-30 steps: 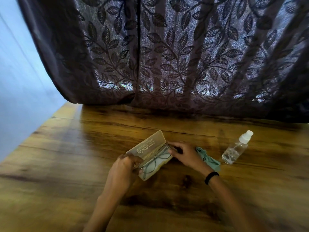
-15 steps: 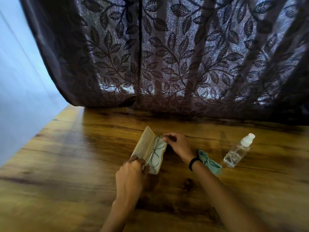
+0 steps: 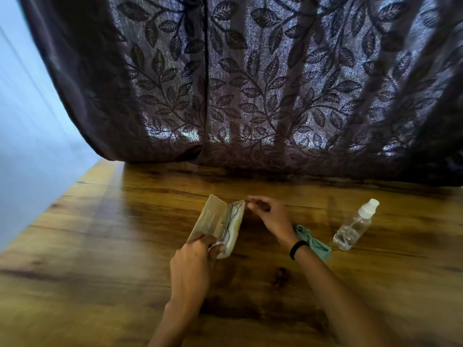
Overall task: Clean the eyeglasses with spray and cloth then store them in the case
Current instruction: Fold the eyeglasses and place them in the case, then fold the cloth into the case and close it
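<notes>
A translucent beige case (image 3: 210,219) lies open on the wooden table (image 3: 100,246), its long axis pointing away from me. The thin-framed eyeglasses (image 3: 230,221) rest folded in its right half. My left hand (image 3: 194,259) grips the near end of the case. Just right of the case's far end hovers my right hand (image 3: 269,216), fingers loosely curled and holding nothing. A teal cloth (image 3: 314,242) lies crumpled behind my right wrist. Further right, a clear spray bottle (image 3: 354,225) with a white cap lies tilted on the table.
A dark leaf-patterned curtain (image 3: 250,83) hangs along the table's far edge. A pale wall (image 3: 30,134) borders the table on the left. My right wrist wears a black band (image 3: 298,249).
The case has turned from lying crosswise to pointing away from me. My right hand has let go of its far end and lifted slightly to the right.
</notes>
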Tool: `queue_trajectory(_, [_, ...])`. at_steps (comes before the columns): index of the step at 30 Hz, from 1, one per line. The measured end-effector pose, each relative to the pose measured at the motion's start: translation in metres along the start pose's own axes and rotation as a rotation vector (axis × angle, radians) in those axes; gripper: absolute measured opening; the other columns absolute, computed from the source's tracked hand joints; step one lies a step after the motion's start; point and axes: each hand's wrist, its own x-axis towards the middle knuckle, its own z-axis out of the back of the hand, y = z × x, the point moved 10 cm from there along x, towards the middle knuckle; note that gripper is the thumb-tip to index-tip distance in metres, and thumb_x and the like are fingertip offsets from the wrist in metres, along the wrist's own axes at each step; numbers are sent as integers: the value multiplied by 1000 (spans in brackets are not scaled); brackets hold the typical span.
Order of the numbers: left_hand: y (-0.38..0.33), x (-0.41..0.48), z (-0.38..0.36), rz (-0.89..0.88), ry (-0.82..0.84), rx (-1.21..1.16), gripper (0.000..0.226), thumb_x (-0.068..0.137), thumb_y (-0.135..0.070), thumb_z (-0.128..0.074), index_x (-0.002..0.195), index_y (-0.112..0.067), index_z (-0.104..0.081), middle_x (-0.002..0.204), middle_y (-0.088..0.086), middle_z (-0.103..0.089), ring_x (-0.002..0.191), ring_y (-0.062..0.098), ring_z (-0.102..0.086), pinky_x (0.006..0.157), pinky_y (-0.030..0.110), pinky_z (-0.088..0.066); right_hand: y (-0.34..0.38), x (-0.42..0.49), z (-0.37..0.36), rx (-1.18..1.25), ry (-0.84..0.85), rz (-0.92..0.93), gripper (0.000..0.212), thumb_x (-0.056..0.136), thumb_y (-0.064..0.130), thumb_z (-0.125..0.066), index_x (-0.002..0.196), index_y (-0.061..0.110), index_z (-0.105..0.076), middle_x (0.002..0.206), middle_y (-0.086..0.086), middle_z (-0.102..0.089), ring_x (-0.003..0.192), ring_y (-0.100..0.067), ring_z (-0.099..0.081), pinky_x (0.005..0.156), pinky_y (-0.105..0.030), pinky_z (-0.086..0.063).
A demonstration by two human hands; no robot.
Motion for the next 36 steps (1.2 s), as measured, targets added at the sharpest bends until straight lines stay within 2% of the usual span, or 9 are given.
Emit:
queue_trajectory(4, [-2, 5, 1, -11, -9, -13, 16, 78, -31, -68, 88, -19, -72, 97, -1, -69, 74, 18, -67, 56, 37, -56, 2, -15, 32, 22, -82, -1, 22, 87, 21, -61, 109, 17, -64, 105, -5, -65, 97, -18, -61, 87, -32, -52])
queue_trajectory(8, [-7, 11, -4, -28, 21, -28, 21, 80, -33, -65, 93, -18, -71, 104, 0, -68, 81, 17, -67, 61, 38, -58, 0, -35, 70, -13, -135, 11, 19, 88, 20, -60, 106, 17, -65, 100, -1, -65, 95, -16, -61, 84, -30, -52])
queue_trajectory(14, [-44, 22, -9, -121, 11, -62, 24, 77, -36, -66, 95, -19, -71, 102, 0, -70, 86, 14, -67, 68, 26, -51, -17, -67, 117, -154, -253, -10, 15, 85, 8, -62, 100, 11, -66, 93, -3, -67, 84, -11, -60, 70, -14, -46])
queue_trajectory(17, [-67, 28, -31, -176, 98, -110, 24, 82, -38, -61, 102, -25, -66, 104, -6, -67, 86, 7, -62, 77, 28, -53, -32, -82, 126, -268, -272, -68, 17, 83, 9, -64, 100, 11, -66, 97, -2, -67, 84, -8, -58, 70, -13, -45])
queue_trajectory(20, [-92, 31, -66, -262, 238, -127, 25, 87, -37, -57, 108, -26, -62, 107, -8, -63, 82, -1, -51, 75, 16, -42, -49, -92, 126, -373, -227, -161, 24, 78, 15, -71, 101, 12, -65, 106, -3, -67, 92, -12, -60, 81, -28, -51])
queue_trajectory(22, [-109, 30, -90, -316, 322, -136, 26, 88, -34, -57, 113, -26, -60, 114, -7, -61, 86, -1, -52, 75, 14, -38, -56, -96, 123, -415, -179, -189, 28, 74, 16, -75, 100, 12, -64, 108, -4, -66, 94, -14, -60, 83, -29, -51])
queue_trajectory(27, [-130, 30, -134, -345, 413, -111, 35, 86, -36, -60, 119, -27, -55, 123, -6, -59, 104, 12, -58, 87, 28, -50, -53, -95, 121, -485, -221, -144, 23, 74, 20, -75, 95, 13, -66, 103, -3, -67, 81, -8, -54, 72, -20, -45])
queue_trajectory(31, [-128, 40, -148, -273, 395, -89, 34, 84, -40, -60, 115, -28, -59, 112, -4, -67, 99, 16, -62, 83, 33, -52, -50, -91, 119, -498, -237, -110, 16, 78, 20, -71, 93, 15, -68, 100, -2, -68, 83, -11, -58, 71, -20, -44])
queue_trajectory(36, [-116, 50, -150, -156, 394, -249, 20, 87, -26, -60, 105, -24, -67, 105, -3, -70, 91, 13, -64, 80, 32, -54, -52, -87, 117, -505, -226, -104, 9, 82, 11, -66, 90, 13, -68, 100, -4, -67, 82, -10, -56, 69, -14, -40])
